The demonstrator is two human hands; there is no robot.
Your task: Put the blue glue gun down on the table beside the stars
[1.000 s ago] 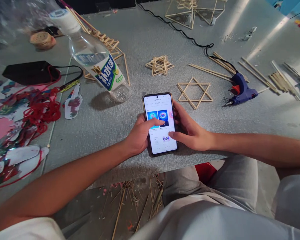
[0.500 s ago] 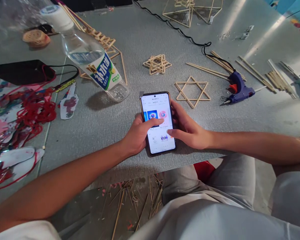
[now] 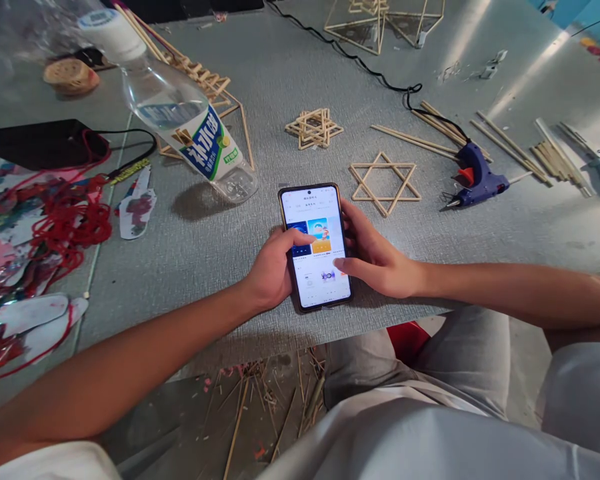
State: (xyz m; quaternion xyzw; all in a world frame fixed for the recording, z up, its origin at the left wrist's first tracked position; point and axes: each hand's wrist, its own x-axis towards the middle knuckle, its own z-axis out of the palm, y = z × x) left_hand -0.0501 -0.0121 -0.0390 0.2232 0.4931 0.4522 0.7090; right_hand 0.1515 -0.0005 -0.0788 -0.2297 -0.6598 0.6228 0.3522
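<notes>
A smartphone (image 3: pixel 320 213) with a lit screen lies near the front edge of the grey table (image 3: pixel 190 267), held between both my hands. My left hand (image 3: pixel 273 270) grips its left side, and the thumb rests on the screen over the picture tiles. My right hand (image 3: pixel 375 257) wraps the right side, thumb on the lower part of the screen. A flat star of wooden sticks (image 3: pixel 385 181) lies just beyond the phone, and a thicker stacked star (image 3: pixel 314 127) lies farther back.
A clear water bottle (image 3: pixel 180 113) stands tilted at the left over a stick frame. A blue glue gun (image 3: pixel 475 175) with a black cord sits at the right beside loose sticks (image 3: pixel 555 160). Red string and paper cut-outs (image 3: pixel 35 253) cover the left. Stick scraps litter the floor (image 3: pixel 260 407).
My left thumb has slid leftwards across the screen and the picture tiles have scrolled. The view shifted slightly; both hands stay on the phone.
</notes>
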